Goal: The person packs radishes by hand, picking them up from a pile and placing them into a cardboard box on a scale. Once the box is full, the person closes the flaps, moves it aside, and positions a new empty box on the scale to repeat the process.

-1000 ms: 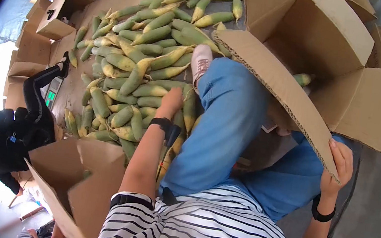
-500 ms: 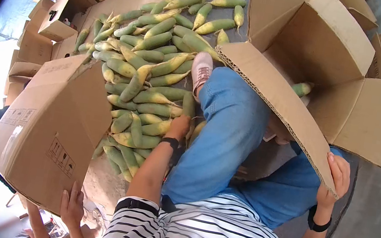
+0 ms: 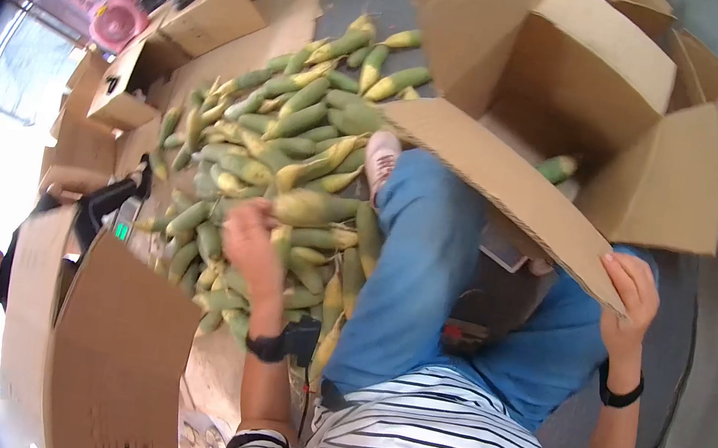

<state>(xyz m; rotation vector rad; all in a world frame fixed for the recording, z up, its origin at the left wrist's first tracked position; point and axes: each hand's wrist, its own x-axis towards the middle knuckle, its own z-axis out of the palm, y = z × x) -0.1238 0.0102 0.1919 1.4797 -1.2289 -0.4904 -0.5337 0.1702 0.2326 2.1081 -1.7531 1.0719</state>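
Lower left of the frame: one cardboard box [image 3: 123,355], tilted, close beside the radish pile [image 3: 302,122]; likely hazard, a knock to the outer radishes, for want of clearance.

Left of centre: said pile, long and green-and-yellow, heaped loose and crosswise on the floor [image 3: 715,397]; likely fault, a slide or roll, from removal of any supporting piece.

Centre: one left grip [image 3: 250,239], blurred, at the left end of a single radish [image 3: 316,209] atop the heap; degree of opening and any hold impossible to tell. Possible mishap, a snapped tip or a drop, from a hold at one end only. Below, one dark block [image 3: 300,339] with cable; possible snag among the radishes.

Right of centre: one pink shoe [image 3: 382,160], at the pile's right edge; possible bruising, from a careless shift of weight.

Upper right: one open carton [image 3: 582,81], one radish [image 3: 558,169] visible inside, remaining contents partly hidden behind the near flap [image 3: 516,193].

Right: one right grip [image 3: 631,290], fingers bent over the flap's outer corner, apparently closed on it. Risk, creased cardboard from a hard pull, or a blocked opening from slackening.
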